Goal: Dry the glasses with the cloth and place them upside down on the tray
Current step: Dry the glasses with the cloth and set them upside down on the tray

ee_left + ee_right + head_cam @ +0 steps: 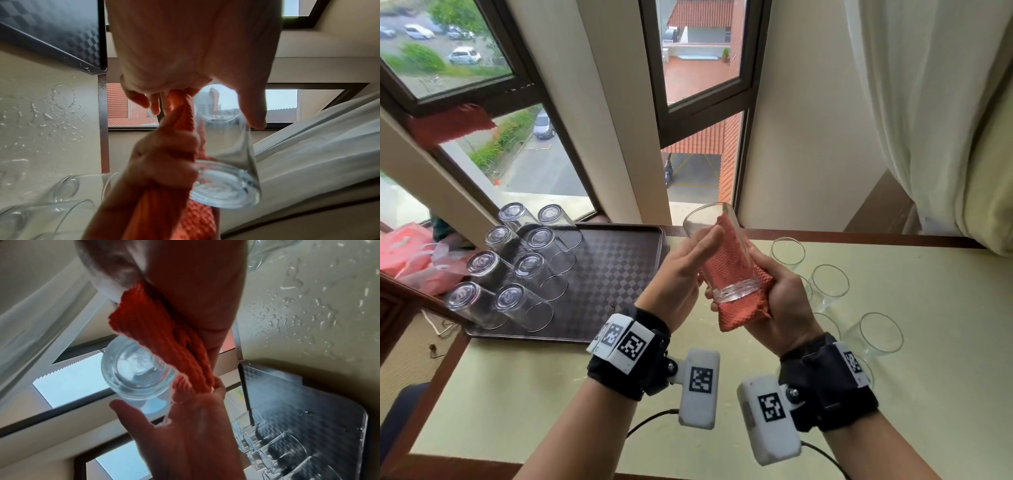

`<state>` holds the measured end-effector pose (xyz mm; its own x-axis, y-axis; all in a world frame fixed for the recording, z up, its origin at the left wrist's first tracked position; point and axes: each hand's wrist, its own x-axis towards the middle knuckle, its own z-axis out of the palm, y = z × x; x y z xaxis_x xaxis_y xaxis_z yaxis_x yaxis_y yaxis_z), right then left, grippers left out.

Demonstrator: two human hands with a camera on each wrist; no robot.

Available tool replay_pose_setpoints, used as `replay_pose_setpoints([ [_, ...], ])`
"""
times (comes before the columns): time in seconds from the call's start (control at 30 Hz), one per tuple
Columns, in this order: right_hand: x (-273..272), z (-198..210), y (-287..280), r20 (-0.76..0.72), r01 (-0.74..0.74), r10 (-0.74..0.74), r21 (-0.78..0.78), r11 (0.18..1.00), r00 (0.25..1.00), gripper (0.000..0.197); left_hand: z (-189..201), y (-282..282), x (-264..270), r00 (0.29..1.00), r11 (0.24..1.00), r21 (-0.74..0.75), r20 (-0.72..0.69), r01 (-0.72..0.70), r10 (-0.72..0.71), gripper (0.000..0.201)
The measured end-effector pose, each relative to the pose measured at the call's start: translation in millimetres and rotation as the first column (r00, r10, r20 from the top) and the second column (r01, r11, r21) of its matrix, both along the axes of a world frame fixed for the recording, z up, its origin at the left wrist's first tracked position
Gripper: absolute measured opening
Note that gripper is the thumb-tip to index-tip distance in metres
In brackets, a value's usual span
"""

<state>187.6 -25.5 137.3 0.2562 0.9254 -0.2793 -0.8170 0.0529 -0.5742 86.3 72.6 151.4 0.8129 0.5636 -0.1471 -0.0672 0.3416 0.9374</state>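
Observation:
I hold a clear glass (736, 291) tilted above the table, mouth pointing up and away. My left hand (685, 274) grips its upper part, thumb across the near side. My right hand (787, 301) grips an orange cloth (739, 317) wrapped around the glass's far side and base. From the left wrist, the glass (226, 162) shows its thick base, with the cloth (197, 219) bunched in the right hand (164, 155). The right wrist view shows the glass base (135, 369) beside the cloth (156, 331). The dark checkered tray (616, 274) lies to the left.
Several glasses (530, 267) stand upside down on the tray's left half. Several upright glasses (828, 284) stand on the table at the right. Water drops (61, 105) lie on the tabletop. A pink bag (410, 253) sits far left, a curtain (928, 102) hangs at right.

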Motion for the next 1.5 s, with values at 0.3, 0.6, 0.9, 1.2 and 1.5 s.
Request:
replay_pose_setpoints([
  [0.3, 21, 2, -7, 0.106, 0.075, -0.070, -0.050, 0.996, 0.992, 0.053, -13, 20, -12, 0.983, 0.983, 0.016, -0.018, -0.181, 0.181, 0.111],
  [0.6, 18, -2, 7, 0.381, 0.274, -0.205, -0.135, 0.952, 0.901, 0.044, -4, 19, -20, 0.982, 0.969, 0.244, -0.190, 0.021, 0.027, 0.072],
  [0.9, 7, -4, 18, 0.513, 0.255, -0.161, -0.116, 0.960, 0.843, 0.040, 0, 31, -26, 0.943, 0.937, 0.339, -0.273, -0.088, 0.187, 0.066],
  [1.2, -2, 0, 51, 0.546, 0.220, -0.136, -0.092, 0.971, 0.827, 0.040, -6, 54, -32, 0.917, 0.902, 0.370, -0.236, -0.222, 0.323, 0.065],
  [1.5, -3, 17, 58, 0.435, 0.249, -0.156, -0.165, 0.954, 0.887, 0.045, 4, 64, -30, 0.949, 0.917, 0.345, -0.161, -0.203, 0.270, 0.079],
])
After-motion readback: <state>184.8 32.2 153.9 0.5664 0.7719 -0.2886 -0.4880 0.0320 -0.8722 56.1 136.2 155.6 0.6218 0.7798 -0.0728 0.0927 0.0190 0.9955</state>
